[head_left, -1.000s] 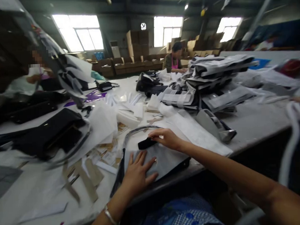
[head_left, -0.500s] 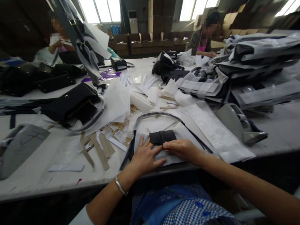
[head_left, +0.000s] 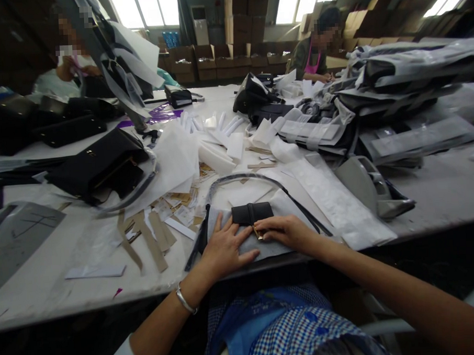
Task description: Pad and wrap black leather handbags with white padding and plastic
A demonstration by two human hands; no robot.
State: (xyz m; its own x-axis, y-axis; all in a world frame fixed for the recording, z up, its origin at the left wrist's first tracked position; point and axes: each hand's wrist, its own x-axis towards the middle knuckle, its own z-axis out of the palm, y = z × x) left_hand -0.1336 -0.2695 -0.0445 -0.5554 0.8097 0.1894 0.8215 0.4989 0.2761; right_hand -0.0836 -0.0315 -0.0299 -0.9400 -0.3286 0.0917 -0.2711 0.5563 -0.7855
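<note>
In front of me lies a handbag [head_left: 205,236], its body mostly covered by a pale wrapping sheet [head_left: 246,248]. A wrapped handle [head_left: 247,176] arches behind it. From the sheet a black leather flap [head_left: 252,213] shows, and just below it is a small gold-coloured metal clasp [head_left: 258,232]. My left hand [head_left: 226,249] lies flat on the sheet with fingers spread, fingertips by the flap's lower left edge. My right hand [head_left: 284,232] pinches the clasp between thumb and fingers; the fingertips partly hide it.
An open black handbag [head_left: 98,162] lies to the left, near paper scraps and brown strips [head_left: 155,241]. A white padded sheet [head_left: 328,202] and a grey shaped piece [head_left: 361,185] are on the right. Wrapped bags [head_left: 413,70] are piled behind. Two people work across the table [head_left: 434,190].
The view has shifted slightly, moving the scene left in the picture. More of the gold-coloured clasp now shows at my right fingertips. My left hand stays spread on the sheet.
</note>
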